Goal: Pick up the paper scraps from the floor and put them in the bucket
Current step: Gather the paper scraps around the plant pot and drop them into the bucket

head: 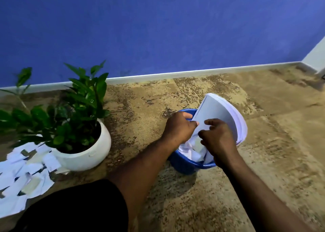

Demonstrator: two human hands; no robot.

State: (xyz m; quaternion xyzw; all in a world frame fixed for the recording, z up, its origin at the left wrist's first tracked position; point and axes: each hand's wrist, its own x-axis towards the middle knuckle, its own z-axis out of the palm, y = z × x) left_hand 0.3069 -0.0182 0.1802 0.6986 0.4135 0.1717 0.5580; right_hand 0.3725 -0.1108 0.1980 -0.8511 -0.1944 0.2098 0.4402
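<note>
A blue bucket point(186, 163) stands on the brown speckled floor, with crumpled white paper point(189, 148) inside. A thick curved stack of white paper point(221, 115) sticks up out of the bucket, leaning to the right. My left hand point(177, 128) grips the stack's left edge over the bucket. My right hand point(218, 140) is curled on the stack's front, with its fingers pressing the sheets. Several white paper scraps point(26, 175) lie spread on the floor at the far left.
A white round pot point(88, 154) with a green leafy plant point(73, 108) stands between the scraps and the bucket. A blue wall with a white skirting board point(175, 74) runs behind. My dark-clothed knee point(73, 209) is at the bottom left.
</note>
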